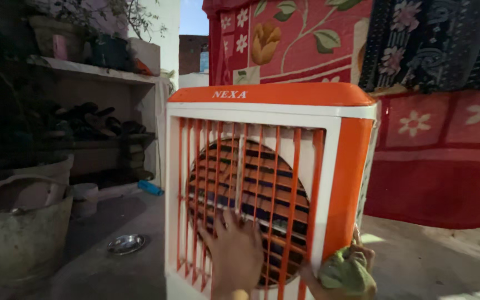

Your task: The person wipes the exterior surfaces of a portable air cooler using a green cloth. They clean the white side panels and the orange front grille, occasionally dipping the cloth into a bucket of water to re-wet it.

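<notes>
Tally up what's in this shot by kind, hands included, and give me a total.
Air cooler: 1
Green cloth: 1
Hands: 2, the left hand flat on the grille, the right hand gripping the cloth
Metal bucket: 1
Steel bowl: 1
Hanging floral blankets: 2
Total: 8

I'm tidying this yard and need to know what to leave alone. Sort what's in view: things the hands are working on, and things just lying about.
In hand:
- orange and white air cooler, left hand flat on its front grille
- green cloth, bunched in the right hand against the cooler's lower corner

Lying about:
- steel bowl on the floor
- large bucket
- blue bottle
- patterned blankets hanging behind
</notes>
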